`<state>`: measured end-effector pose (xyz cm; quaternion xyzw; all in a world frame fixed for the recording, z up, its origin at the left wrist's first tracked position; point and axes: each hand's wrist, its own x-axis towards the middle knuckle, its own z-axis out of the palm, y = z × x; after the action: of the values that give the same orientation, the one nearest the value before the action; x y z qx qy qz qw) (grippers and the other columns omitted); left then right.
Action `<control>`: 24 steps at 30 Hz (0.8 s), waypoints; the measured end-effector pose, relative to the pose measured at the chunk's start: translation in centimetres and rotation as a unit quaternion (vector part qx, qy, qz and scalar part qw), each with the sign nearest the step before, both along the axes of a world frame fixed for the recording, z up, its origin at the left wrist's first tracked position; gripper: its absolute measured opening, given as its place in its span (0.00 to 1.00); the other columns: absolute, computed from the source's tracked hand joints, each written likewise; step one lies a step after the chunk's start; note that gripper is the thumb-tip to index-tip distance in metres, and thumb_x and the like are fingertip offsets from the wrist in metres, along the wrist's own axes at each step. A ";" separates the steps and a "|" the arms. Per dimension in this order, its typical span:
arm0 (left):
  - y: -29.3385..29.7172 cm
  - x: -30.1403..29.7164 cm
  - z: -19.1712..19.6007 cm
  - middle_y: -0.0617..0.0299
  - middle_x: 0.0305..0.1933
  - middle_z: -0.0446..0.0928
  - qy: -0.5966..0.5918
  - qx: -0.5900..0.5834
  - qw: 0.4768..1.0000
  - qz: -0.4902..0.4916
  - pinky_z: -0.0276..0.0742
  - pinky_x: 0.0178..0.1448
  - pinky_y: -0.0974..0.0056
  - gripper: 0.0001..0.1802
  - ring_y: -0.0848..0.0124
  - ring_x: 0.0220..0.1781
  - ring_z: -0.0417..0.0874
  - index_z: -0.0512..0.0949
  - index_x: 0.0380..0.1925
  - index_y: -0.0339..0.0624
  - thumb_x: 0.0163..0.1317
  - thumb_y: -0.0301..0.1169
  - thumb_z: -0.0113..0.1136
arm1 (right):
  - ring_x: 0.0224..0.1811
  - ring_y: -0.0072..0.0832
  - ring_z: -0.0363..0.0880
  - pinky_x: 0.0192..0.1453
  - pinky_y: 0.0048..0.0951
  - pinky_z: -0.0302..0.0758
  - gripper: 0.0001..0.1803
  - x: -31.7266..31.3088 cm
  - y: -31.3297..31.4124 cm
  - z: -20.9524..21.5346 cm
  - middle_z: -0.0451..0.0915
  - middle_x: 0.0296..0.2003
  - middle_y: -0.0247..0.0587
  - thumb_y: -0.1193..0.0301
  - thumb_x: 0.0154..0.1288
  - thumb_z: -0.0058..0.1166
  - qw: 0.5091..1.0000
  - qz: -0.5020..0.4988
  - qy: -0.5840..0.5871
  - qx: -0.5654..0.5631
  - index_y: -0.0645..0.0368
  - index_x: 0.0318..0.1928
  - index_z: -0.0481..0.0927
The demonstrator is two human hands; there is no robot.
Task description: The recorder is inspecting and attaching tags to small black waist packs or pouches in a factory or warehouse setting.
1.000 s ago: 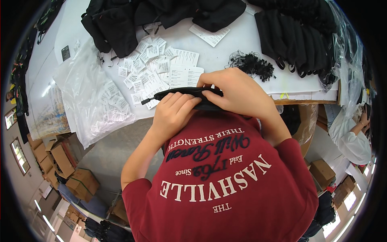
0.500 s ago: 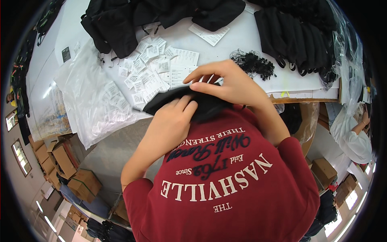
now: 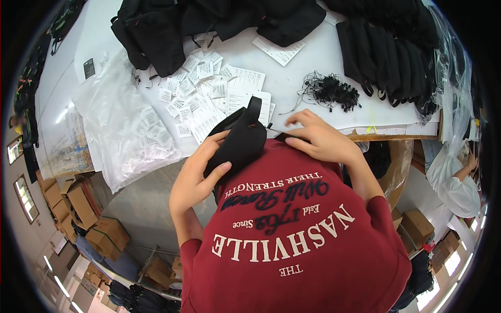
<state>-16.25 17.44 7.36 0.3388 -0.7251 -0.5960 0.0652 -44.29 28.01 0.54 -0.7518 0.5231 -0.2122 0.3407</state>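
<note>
My left hand (image 3: 198, 169) grips a black fabric pouch (image 3: 242, 141) at the table's near edge, with the thumb on its near side and the fingers behind. A short black loop (image 3: 254, 108) stands up from the pouch's top. Just to the right, my right hand (image 3: 323, 138) has its thumb and forefinger close together at a small dark strip (image 3: 282, 136); whether the strip belongs to the pouch is unclear. Its other fingers are bent. Beyond the pouch lie white printed cards (image 3: 249, 100) and many small white labels (image 3: 201, 83).
A heap of black cords (image 3: 336, 93) lies to the right on the white table (image 3: 292, 78). Black pouches (image 3: 386, 57) are stacked at the far right, with more black fabric pieces (image 3: 151, 39) at the back. A clear plastic bag (image 3: 117, 115) with labels is on the left. Another person (image 3: 456, 177) is at right.
The pouch has turned from lying flat to tilted, its loop now showing. My left hand has moved its grip to the pouch's left side; my right hand has moved right and down, off its top.
</note>
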 end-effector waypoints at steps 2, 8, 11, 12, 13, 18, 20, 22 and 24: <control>-0.2 0.5 -0.1 0.49 0.45 0.77 -0.037 0.040 0.998 0.023 0.72 0.51 0.63 0.12 0.58 0.46 0.79 0.72 0.41 0.32 0.61 0.30 0.57 | 0.39 0.27 0.76 0.45 0.30 0.72 0.26 -1.0 -0.8 1.9 0.79 0.36 0.42 0.63 0.67 0.52 0.972 -0.019 0.033 0.232 0.65 0.61 0.68; -0.6 1.0 -1.2 0.51 0.26 0.74 -0.042 0.008 0.999 -0.022 0.70 0.32 0.62 0.10 0.60 0.28 0.77 0.72 0.36 0.37 0.61 0.32 0.58 | 0.40 0.22 0.79 0.43 0.24 0.71 0.25 -4.4 -1.4 3.4 0.79 0.41 0.38 0.53 0.62 0.58 0.717 -0.139 -0.652 0.204 0.58 0.51 0.75; -0.7 -0.5 -0.1 0.51 0.27 0.74 -0.051 0.028 0.995 -0.076 0.70 0.31 0.62 0.10 0.56 0.28 0.76 0.72 0.34 0.36 0.60 0.32 0.59 | 0.35 0.27 0.77 0.46 0.28 0.68 0.23 -2.4 -2.9 3.8 0.78 0.45 0.39 0.50 0.66 0.53 0.583 -0.126 -0.789 0.148 0.59 0.44 0.76; -0.6 -1.2 0.5 0.51 0.26 0.73 -0.030 0.013 0.997 -0.076 0.69 0.32 0.60 0.10 0.54 0.29 0.75 0.72 0.32 0.36 0.60 0.31 0.59 | 0.30 0.24 0.73 0.44 0.27 0.66 0.21 -2.8 -3.6 1.3 0.78 0.39 0.37 0.51 0.68 0.51 0.571 -0.172 -0.797 0.089 0.59 0.41 0.76; -0.3 -1.5 0.5 0.51 0.26 0.73 -0.030 0.009 0.997 -0.075 0.69 0.32 0.60 0.10 0.54 0.29 0.75 0.72 0.32 0.36 0.60 0.31 0.59 | 0.25 0.22 0.69 0.41 0.25 0.65 0.20 -3.1 -4.7 -0.4 0.79 0.34 0.35 0.52 0.70 0.49 0.555 -0.214 -0.803 0.032 0.59 0.37 0.76; 0.1 -2.4 0.8 0.51 0.24 0.70 0.013 -0.087 0.986 -0.141 0.68 0.35 0.56 0.09 0.54 0.30 0.73 0.72 0.32 0.37 0.58 0.31 0.60 | 0.17 0.21 0.58 0.22 0.22 0.55 0.16 1.3 -8.1 0.3 0.63 0.15 0.31 0.59 0.72 0.46 0.477 -0.460 -0.727 0.178 0.56 0.31 0.73; 0.2 -2.6 0.9 0.51 0.24 0.70 0.003 -0.085 0.985 -0.148 0.68 0.35 0.56 0.09 0.54 0.30 0.73 0.72 0.32 0.38 0.58 0.31 0.60 | 0.17 0.20 0.58 0.19 0.21 0.54 0.17 2.2 -7.8 0.0 0.63 0.15 0.32 0.59 0.72 0.46 0.502 -0.416 -0.725 0.224 0.58 0.32 0.72; 0.4 -2.7 1.0 0.52 0.24 0.70 0.006 -0.093 0.985 -0.144 0.68 0.35 0.56 0.09 0.54 0.30 0.73 0.72 0.32 0.38 0.58 0.31 0.60 | 0.16 0.20 0.57 0.19 0.21 0.53 0.17 2.1 -7.6 -0.7 0.62 0.14 0.31 0.58 0.72 0.46 0.521 -0.401 -0.722 0.217 0.59 0.32 0.72; 0.4 -2.7 1.0 0.52 0.24 0.70 0.008 -0.099 0.985 -0.140 0.68 0.35 0.55 0.09 0.54 0.30 0.73 0.72 0.32 0.38 0.58 0.31 0.60 | 0.13 0.19 0.54 0.19 0.20 0.52 0.17 2.5 -8.0 0.2 0.59 0.12 0.29 0.59 0.72 0.46 0.552 -0.438 -0.681 0.199 0.59 0.32 0.72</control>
<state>-18.99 17.83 8.37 0.2208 -0.8205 -0.5268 0.0201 -41.81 20.04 0.78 0.0265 0.4278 -0.6748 0.6008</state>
